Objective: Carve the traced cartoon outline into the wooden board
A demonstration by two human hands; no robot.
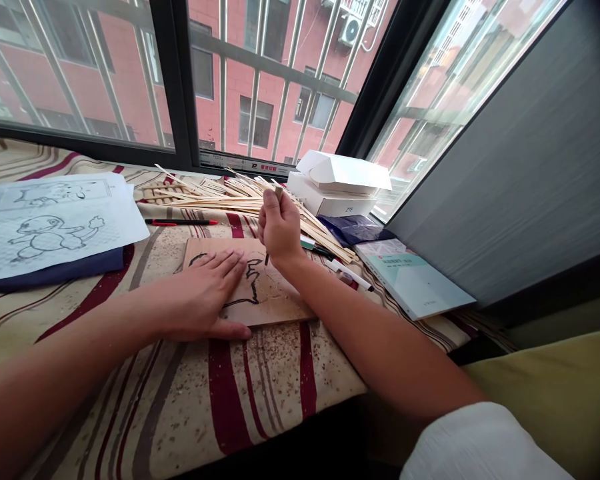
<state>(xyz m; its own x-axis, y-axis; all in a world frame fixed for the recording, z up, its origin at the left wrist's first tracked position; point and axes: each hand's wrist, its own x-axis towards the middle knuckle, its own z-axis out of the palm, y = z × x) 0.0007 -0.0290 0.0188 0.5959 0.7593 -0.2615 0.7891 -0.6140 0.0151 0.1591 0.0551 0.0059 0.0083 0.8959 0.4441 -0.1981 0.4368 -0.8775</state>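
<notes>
A flat wooden board [280, 308] lies on the striped cloth, with thick black lines drawn or cut on its face. My left hand [205, 287] rests flat on the board's left part, fingers stretched out and thumb near the front edge, covering some of the lines. In a fist above the board's right part, my right hand [281, 227] grips a slim carving tool [267, 259]. The tool stands nearly upright; its end pokes out above the fist and its dark tip points down at the wood beside the black lines. Most of its handle is hidden by my fingers.
Wood crumbs litter the striped cloth [180, 393]. Left lie paper sheets with cartoon drawings [55, 227] and a black-red pen [183, 222]. Behind are many thin wooden sticks [215, 200] and a white box [325, 193]. Right are a white marker [350, 275] and a book [415, 280].
</notes>
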